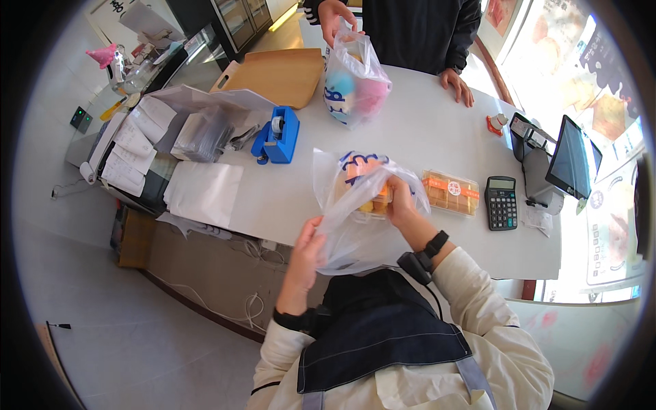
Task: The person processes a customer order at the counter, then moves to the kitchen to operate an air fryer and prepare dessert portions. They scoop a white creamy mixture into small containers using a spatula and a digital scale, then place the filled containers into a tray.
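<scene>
A translucent plastic bag with blue print lies spread over the front of the white counter. My left hand pinches the bag's edge on the near left side. Inside the bag's mouth, my right hand grips a clear plastic box of yellow pastries, partly covered by the film. Just right of that hand sits another clear box of pastries with an orange paper band. Part of my right hand's fingers is hidden by the bag and box.
Across the white counter, a person's hand holds a filled plastic bag. A blue tape dispenser, wooden tray and stacked white bags stand left. A calculator and screen terminal are right.
</scene>
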The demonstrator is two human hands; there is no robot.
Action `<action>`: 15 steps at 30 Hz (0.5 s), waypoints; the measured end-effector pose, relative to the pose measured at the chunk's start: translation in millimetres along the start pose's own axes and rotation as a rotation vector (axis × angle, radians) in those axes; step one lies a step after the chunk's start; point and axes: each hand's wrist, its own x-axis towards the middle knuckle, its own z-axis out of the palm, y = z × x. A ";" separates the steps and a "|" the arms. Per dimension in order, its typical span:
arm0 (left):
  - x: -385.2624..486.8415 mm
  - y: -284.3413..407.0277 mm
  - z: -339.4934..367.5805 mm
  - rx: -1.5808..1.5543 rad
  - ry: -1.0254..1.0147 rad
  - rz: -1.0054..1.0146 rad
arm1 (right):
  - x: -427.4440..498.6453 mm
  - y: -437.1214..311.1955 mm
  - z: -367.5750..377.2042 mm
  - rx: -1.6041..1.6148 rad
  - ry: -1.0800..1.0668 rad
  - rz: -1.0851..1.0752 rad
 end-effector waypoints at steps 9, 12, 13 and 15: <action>-6.5 38.8 10.0 -0.291 0.007 0.213 | -10.7 -43.2 35.7 -1.547 -0.253 -0.420; -7.8 61.5 8.1 -0.106 0.188 0.217 | -43.3 -67.7 89.5 -1.864 -0.276 -0.094; -6.6 67.4 9.6 0.058 0.237 0.201 | -43.8 -65.0 90.0 -2.058 -0.312 -0.167; -2.8 69.0 4.2 0.319 0.307 0.216 | -55.5 -51.6 107.5 -2.442 -0.401 -0.323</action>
